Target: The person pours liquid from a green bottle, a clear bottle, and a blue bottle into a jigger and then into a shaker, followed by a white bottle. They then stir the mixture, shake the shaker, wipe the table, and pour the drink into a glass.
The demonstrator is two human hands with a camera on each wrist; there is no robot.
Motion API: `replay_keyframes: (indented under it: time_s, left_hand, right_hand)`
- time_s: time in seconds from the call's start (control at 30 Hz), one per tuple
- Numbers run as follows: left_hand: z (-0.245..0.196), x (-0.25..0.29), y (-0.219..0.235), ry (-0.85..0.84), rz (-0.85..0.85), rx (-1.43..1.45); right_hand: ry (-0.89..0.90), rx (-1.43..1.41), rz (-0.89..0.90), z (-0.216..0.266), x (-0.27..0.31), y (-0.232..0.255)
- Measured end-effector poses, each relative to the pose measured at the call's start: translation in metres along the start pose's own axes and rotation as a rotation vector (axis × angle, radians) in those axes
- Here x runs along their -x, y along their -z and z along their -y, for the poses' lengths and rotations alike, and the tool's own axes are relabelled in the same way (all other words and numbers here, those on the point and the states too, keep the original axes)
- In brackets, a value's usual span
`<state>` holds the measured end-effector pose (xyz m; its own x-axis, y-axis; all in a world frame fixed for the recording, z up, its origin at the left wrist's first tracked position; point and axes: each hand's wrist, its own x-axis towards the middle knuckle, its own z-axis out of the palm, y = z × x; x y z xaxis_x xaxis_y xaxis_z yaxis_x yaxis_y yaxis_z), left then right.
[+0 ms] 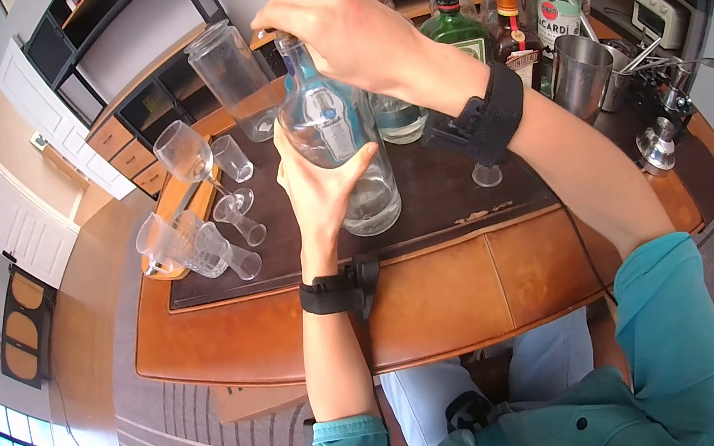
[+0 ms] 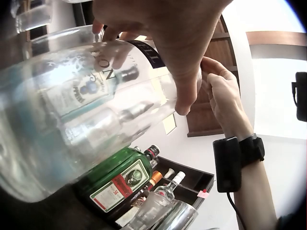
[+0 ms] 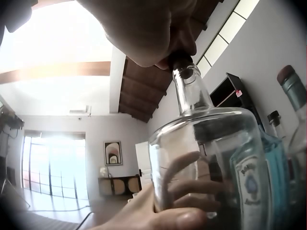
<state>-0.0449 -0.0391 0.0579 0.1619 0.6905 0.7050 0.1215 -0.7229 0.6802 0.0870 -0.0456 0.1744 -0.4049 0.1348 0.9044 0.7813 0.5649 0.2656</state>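
Observation:
A large clear glass bottle [image 1: 373,206] stands upright near the middle of the dark table mat; whether its base touches the mat cannot be told. My left hand [image 1: 313,188] grips its side, fingers and thumb spread round the glass, also seen across the bottle [image 2: 96,124] in the left wrist view. Over the neck, my right hand [image 1: 359,38] pinches a dark stopper [image 3: 181,63] at the mouth. The right wrist view shows the stopper at the rim; how deep it sits is hidden. A blue bottle [image 3: 276,167] is behind the clear one.
Left of the bottle are a tall glass jar [image 1: 234,83], a wine glass [image 1: 183,153] and several small glasses. To the right stand a green bottle [image 1: 455,32], other liquor bottles, a metal shaker [image 1: 580,77] and bar tools. A small glass [image 1: 487,175] sits below my right wrist.

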Motion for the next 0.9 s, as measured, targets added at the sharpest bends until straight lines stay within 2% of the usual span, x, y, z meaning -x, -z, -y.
replay_keyframes:
  time_s: [0.13, 0.27, 0.4, 0.43, 0.53, 0.57, 0.67, 0.73, 0.83, 0.87, 0.9]
  left_hand:
    - [0.002, 0.000, 0.000, -0.001, -0.017, 0.029]
    - [0.005, 0.000, -0.001, -0.014, -0.028, 0.065]
    - [0.006, 0.001, -0.001, 0.021, -0.036, 0.023]
    - [0.008, 0.001, -0.001, 0.015, -0.045, 0.026]
    - [0.007, 0.002, -0.001, 0.028, -0.042, -0.006]
    - [0.001, 0.003, 0.000, 0.033, -0.043, -0.056]
    - [0.008, 0.002, 0.000, 0.000, -0.029, 0.008]
    - [0.002, 0.002, 0.003, 0.058, 0.064, -0.007]
    - [0.011, -0.001, 0.004, 0.040, 0.013, -0.093]
    - [0.005, -0.001, 0.008, 0.103, 0.015, -0.141]
    - [0.002, 0.000, 0.010, 0.114, -0.009, -0.203]
  right_hand:
    - [-0.133, -0.171, -0.130, 0.004, -0.001, -0.007]
    - [-0.234, -0.206, -0.241, 0.004, 0.006, -0.017]
    - [-0.212, -0.140, -0.221, 0.010, 0.010, -0.016]
    - [-0.206, -0.085, -0.135, 0.014, 0.009, -0.014]
    - [-0.188, -0.022, -0.127, 0.017, 0.008, -0.013]
    - [-0.130, 0.005, -0.156, 0.013, 0.007, -0.013]
    - [-0.224, -0.145, -0.049, 0.015, 0.006, -0.001]
    - [-0.216, -0.127, -0.022, 0.005, 0.012, 0.007]
    - [-0.391, -0.413, 0.009, 0.008, 0.036, 0.036]
    - [-0.560, -0.470, 0.109, 0.020, 0.043, 0.067]
    - [-0.608, -0.469, 0.096, 0.021, 0.061, 0.081]
